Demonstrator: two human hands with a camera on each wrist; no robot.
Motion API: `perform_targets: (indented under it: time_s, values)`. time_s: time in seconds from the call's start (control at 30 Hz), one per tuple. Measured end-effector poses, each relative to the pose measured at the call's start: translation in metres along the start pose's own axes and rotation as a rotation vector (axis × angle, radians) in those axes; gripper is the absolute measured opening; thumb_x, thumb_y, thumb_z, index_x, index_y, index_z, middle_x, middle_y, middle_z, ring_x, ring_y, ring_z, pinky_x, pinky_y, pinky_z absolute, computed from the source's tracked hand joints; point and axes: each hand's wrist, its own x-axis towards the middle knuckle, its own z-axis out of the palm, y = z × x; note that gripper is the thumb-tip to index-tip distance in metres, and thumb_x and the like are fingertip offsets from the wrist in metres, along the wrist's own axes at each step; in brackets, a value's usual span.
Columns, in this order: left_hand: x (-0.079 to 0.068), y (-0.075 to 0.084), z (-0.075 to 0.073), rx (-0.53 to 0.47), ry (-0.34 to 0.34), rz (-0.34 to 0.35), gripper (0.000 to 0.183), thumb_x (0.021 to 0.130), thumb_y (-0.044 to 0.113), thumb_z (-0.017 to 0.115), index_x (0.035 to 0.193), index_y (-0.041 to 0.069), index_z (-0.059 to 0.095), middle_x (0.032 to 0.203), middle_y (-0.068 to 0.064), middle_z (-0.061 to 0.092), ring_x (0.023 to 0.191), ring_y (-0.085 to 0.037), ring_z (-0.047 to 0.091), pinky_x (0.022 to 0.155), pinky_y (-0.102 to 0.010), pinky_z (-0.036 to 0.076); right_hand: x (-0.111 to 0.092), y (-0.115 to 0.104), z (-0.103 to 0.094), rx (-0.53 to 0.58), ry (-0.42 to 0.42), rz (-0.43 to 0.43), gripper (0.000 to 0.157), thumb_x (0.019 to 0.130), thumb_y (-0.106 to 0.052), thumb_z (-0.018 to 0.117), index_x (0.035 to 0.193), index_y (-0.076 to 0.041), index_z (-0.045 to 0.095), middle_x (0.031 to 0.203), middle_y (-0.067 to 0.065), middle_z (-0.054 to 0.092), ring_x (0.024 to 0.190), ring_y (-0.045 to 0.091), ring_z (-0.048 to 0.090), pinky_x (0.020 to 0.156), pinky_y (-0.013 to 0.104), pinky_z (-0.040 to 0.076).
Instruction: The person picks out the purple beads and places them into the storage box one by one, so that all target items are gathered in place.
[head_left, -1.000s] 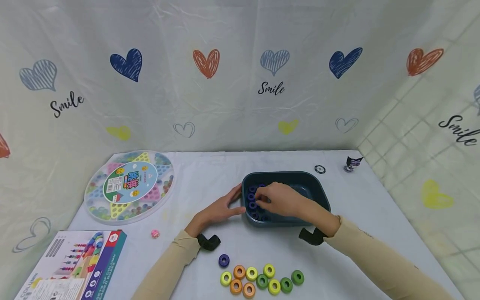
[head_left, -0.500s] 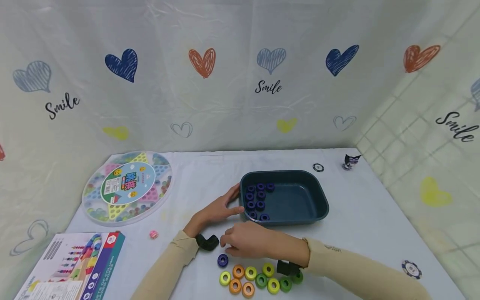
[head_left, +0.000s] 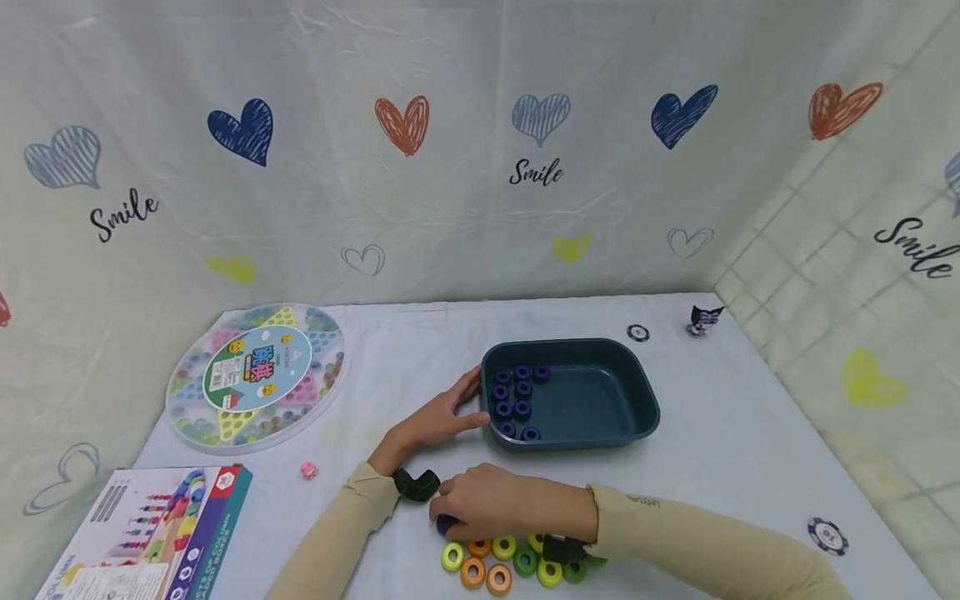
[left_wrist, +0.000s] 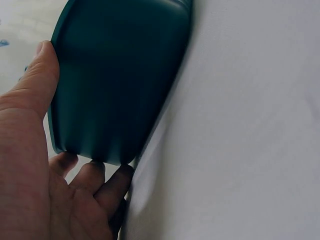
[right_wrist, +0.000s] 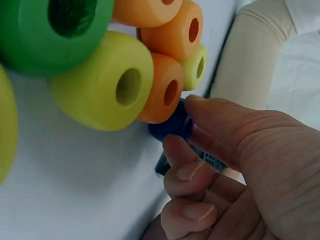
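Note:
My right hand (head_left: 487, 500) is low over the table and pinches a dark blue ring-shaped bead (right_wrist: 171, 125) between thumb and forefinger, its other fingers curled in. Orange, yellow and green beads (right_wrist: 107, 80) lie close beside that bead in the right wrist view. My left hand (head_left: 431, 423) rests against the left end of a dark teal tray (head_left: 592, 408), fingers spread along its outer wall and thumb at the near corner. Inside, several dark blue beads (head_left: 522, 389) stand grouped at the tray's left side.
A round Chinese checkers set (head_left: 258, 371) and a toy box (head_left: 142, 533) lie on the left, with a small pink item (head_left: 309, 471) nearby. A small figurine (head_left: 704, 321) and a round chip (head_left: 638, 333) are at the back right, another chip (head_left: 828, 536) nearer.
My right hand has come out of the tray, moved toward me and lowered onto the blue bead beside the coloured ones. My left hand stays at the tray's end.

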Motion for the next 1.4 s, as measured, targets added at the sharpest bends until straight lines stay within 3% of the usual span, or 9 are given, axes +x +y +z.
perform_targets:
  time_s: [0.13, 0.43, 0.53, 0.73, 0.8, 1.0, 1.27, 1.4]
  values:
    - [0.004, -0.017, 0.005, 0.007, 0.01, -0.002, 0.081, 0.085, 0.042, 0.059, 0.145, 0.031, 0.005, 0.146, 0.008, 0.021, 0.132, -0.008, 0.019, 0.105, -0.043, 0.02, -0.002, 0.006, 0.002, 0.07, -0.001, 0.005, 0.028, 0.085, -0.034, 0.061, 0.111, -0.023, 0.06, 0.094, -0.014, 0.059, 0.074, -0.006, 0.05, 0.064, 0.014, 0.041]
    - [0.007, -0.022, 0.006, -0.014, 0.006, 0.005, 0.081, 0.084, 0.045, 0.059, 0.144, 0.034, 0.006, 0.146, 0.012, 0.022, 0.132, -0.005, 0.02, 0.105, -0.041, 0.02, -0.016, 0.025, 0.008, 0.245, 0.101, 0.013, 0.024, 0.084, -0.024, 0.064, 0.106, -0.017, 0.062, 0.067, -0.016, 0.048, 0.056, -0.004, 0.041, 0.052, 0.011, 0.034]
    - [0.006, -0.02, 0.006, -0.014, 0.007, 0.008, 0.081, 0.084, 0.043, 0.06, 0.145, 0.031, 0.006, 0.146, 0.009, 0.022, 0.132, -0.006, 0.02, 0.105, -0.041, 0.02, -0.021, 0.029, 0.008, 0.269, 0.12, 0.037, 0.024, 0.082, -0.025, 0.065, 0.105, -0.016, 0.062, 0.067, -0.016, 0.05, 0.057, -0.005, 0.043, 0.053, 0.011, 0.036]
    - [-0.003, 0.009, -0.002, -0.02, -0.02, -0.011, 0.08, 0.088, 0.029, 0.06, 0.146, 0.015, 0.007, 0.147, -0.004, 0.022, 0.133, -0.015, 0.021, 0.105, -0.043, 0.021, -0.031, 0.033, 0.008, 0.341, 0.141, 0.1, 0.026, 0.082, -0.027, 0.065, 0.105, -0.015, 0.063, 0.071, -0.017, 0.055, 0.06, -0.007, 0.048, 0.057, 0.012, 0.04]
    - [-0.003, 0.007, -0.002, -0.018, -0.028, -0.023, 0.08, 0.088, 0.026, 0.059, 0.146, 0.015, 0.006, 0.147, -0.004, 0.021, 0.133, -0.014, 0.02, 0.105, -0.043, 0.02, -0.035, 0.034, 0.007, 0.358, 0.15, 0.119, 0.026, 0.082, -0.029, 0.065, 0.105, -0.016, 0.063, 0.072, -0.018, 0.056, 0.06, -0.007, 0.049, 0.057, 0.012, 0.041]
    - [0.004, -0.02, 0.005, -0.002, 0.007, -0.017, 0.081, 0.085, 0.038, 0.06, 0.145, 0.03, 0.005, 0.147, 0.007, 0.021, 0.132, -0.008, 0.02, 0.105, -0.042, 0.021, -0.056, 0.034, -0.006, 0.408, 0.179, 0.212, 0.028, 0.083, -0.035, 0.064, 0.105, -0.017, 0.063, 0.071, -0.02, 0.056, 0.059, -0.004, 0.05, 0.055, 0.015, 0.042]
    - [0.005, -0.022, 0.006, 0.005, 0.017, -0.039, 0.081, 0.082, 0.05, 0.059, 0.143, 0.038, 0.005, 0.145, 0.011, 0.023, 0.132, -0.006, 0.02, 0.105, -0.043, 0.02, -0.084, 0.052, -0.028, 0.45, 0.258, 0.285, 0.031, 0.083, -0.037, 0.063, 0.105, -0.014, 0.063, 0.066, -0.016, 0.056, 0.056, 0.0, 0.049, 0.052, 0.019, 0.043]
    - [0.005, -0.021, 0.006, -0.001, 0.014, -0.028, 0.082, 0.083, 0.046, 0.06, 0.144, 0.034, 0.006, 0.146, 0.009, 0.023, 0.132, -0.008, 0.021, 0.105, -0.043, 0.02, -0.096, 0.073, -0.037, 0.4, 0.331, 0.305, 0.033, 0.084, -0.038, 0.062, 0.105, -0.013, 0.062, 0.067, -0.015, 0.056, 0.055, 0.003, 0.049, 0.051, 0.021, 0.043]
